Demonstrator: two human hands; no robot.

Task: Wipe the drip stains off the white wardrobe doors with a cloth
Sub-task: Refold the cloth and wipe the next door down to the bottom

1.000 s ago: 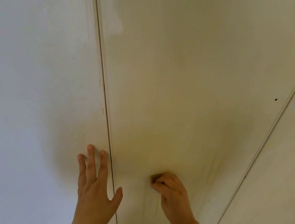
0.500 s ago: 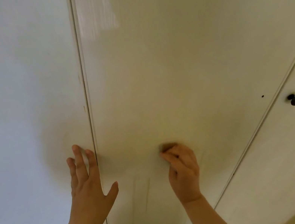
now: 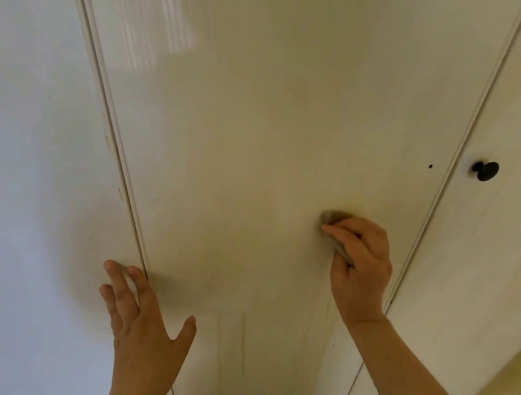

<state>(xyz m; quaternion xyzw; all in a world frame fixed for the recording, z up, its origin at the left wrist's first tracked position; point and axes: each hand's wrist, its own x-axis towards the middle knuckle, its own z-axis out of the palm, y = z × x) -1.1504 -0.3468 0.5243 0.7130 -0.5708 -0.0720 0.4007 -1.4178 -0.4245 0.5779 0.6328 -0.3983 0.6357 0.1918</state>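
A white wardrobe door (image 3: 240, 131) fills the middle of the view. My right hand (image 3: 359, 260) grips a small grey cloth (image 3: 332, 219) and presses it against this door. Faint brownish drip stains (image 3: 243, 343) run down the door below and left of the cloth. My left hand (image 3: 137, 316) lies flat with fingers spread on the left door (image 3: 21, 170), its fingertips beside the seam between the two doors. Most of the cloth is hidden inside my fist.
A third door (image 3: 506, 258) at the right carries a round black knob (image 3: 486, 170). A small dark hole (image 3: 430, 166) marks the middle door near its right edge. A pale floor or wall strip shows at the bottom right corner.
My right hand has slid the cloth to the right across the middle door, toward the knob. My left hand has stayed flat beside the seam.
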